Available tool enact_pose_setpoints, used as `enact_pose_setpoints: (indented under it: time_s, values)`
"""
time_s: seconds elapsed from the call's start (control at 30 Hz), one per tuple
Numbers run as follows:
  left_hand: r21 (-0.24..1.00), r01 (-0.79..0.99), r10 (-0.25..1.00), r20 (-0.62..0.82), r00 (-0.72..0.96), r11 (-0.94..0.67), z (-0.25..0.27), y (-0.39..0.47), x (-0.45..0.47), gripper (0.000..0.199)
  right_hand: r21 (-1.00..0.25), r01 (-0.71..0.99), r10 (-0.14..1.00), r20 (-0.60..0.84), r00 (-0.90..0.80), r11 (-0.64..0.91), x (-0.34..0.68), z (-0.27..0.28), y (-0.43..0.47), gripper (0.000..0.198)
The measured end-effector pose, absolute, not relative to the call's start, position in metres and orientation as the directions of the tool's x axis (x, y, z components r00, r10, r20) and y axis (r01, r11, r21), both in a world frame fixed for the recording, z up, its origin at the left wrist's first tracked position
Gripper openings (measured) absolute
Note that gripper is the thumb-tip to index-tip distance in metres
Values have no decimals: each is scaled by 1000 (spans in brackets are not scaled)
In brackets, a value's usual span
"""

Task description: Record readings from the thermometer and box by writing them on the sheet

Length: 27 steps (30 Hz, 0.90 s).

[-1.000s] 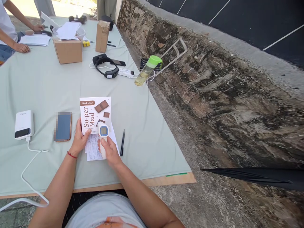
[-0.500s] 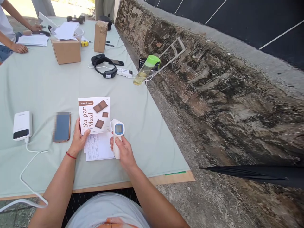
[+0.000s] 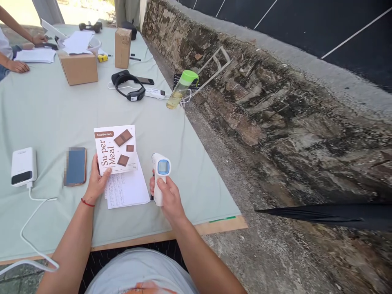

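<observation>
Saw first the broad worktop [image 3: 226,227], spread with a pale green cloth [image 3: 196,179], and a brown carton [image 3: 80,70] toward its far end. Found printed sheets [image 3: 130,190] lying near the close edge and, overlapping their far part in view, a white packet [image 3: 115,150]. Held that packet in the left hand [image 3: 97,183] by its near left corner — thumb on the front, fingers mostly hidden behind. Could not make out any contact with the sheets. Wrapped the right hand [image 3: 170,197] around the handle of a white handheld device [image 3: 163,166], thumb just below the screen, right of the packet and apart from it. Judged it best to hold the packet steady, thumb off the large lettering, and to grip the device firmly, nose free of fingers. Noted the packet's slightly longer axis running away from the body, large lettering turned sideways to read from near to far. Saw the device's long axis running much the same way: handle toward the body, nose pointing forward and a little left. Spotted leftward a white power bank [image 3: 24,165], a phone [image 3: 76,167] and — smallest — a red wristband [image 3: 87,203] at the left wrist.
</observation>
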<state>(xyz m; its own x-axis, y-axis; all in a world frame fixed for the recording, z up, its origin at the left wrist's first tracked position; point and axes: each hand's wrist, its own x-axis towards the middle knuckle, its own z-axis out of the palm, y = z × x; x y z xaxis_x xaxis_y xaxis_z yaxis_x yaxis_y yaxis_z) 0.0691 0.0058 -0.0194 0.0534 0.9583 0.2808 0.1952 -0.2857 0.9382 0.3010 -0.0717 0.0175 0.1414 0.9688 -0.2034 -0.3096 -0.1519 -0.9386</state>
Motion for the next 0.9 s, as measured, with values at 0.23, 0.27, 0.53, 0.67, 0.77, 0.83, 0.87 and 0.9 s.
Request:
enact_pose_setpoints:
  time_s: [0.23, 0.27, 0.53, 0.67, 0.77, 0.83, 0.87, 0.9]
  values:
    - [953, 164, 967, 247, 64, -254, -18, 6, 68, 70, -959, 249, 924, -31, 381, -135, 333, -21, -46, 59]
    - [955, 156, 967, 246, 66, -253, -19, 6, 68, 71, -914, 359, 906, -21, 422, -189, 341, -29, -41, 62]
    - [968, 137, 978, 211, 5, -209, -30, 4, 67, 85, -545, 742, 887, -8, 461, -391, 384, -62, -26, 56]
    - [973, 121, 979, 201, -33, -196, -36, 3, 68, 87, -487, 802, 884, 117, 453, -346, 379, -64, -29, 55]
    - [966, 134, 970, 234, -68, -223, -38, 3, 68, 89, -545, 812, 899, 220, 378, -209, 368, -63, -33, 50]
    - [952, 151, 956, 280, -82, -266, -37, 3, 69, 88, -626, 767, 935, 174, 308, -136, 359, -62, -35, 47]
    - [944, 157, 949, 306, -80, -291, -36, 3, 70, 87, -657, 742, 950, 130, 284, -132, 354, -62, -35, 47]
    - [934, 160, 940, 333, -73, -318, -35, 3, 70, 85, -675, 724, 959, 87, 271, -144, 349, -62, -35, 48]
